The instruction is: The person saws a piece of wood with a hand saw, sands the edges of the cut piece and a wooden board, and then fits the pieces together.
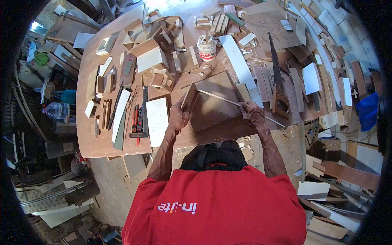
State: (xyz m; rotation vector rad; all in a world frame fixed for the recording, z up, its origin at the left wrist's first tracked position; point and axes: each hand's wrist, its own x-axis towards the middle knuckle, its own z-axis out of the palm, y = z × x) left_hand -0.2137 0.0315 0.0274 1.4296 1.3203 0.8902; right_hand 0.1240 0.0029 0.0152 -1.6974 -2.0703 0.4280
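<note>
My left hand (179, 116) grips a small brown wooden panel (189, 96), tilted upright over the left edge of a flat brown board (216, 102). My right hand (252, 114) is closed around a thin pale wooden strip (218, 96). The strip slants across the board, its far end at the panel's edge and its near end sticking out past my right hand. Just beyond the right hand, a small light wooden piece (243, 91) stands near the board's right edge. A jar with a red label (206, 49) sits farther back, something upright in its mouth.
A handsaw (279, 81) lies to the right, beside wooden slats and a long white strip (238, 59). On the left are a white panel (157, 121), a black square (144, 112) and red-handled tools. Wooden box assemblies (151, 57) crowd the back of the table (102, 149).
</note>
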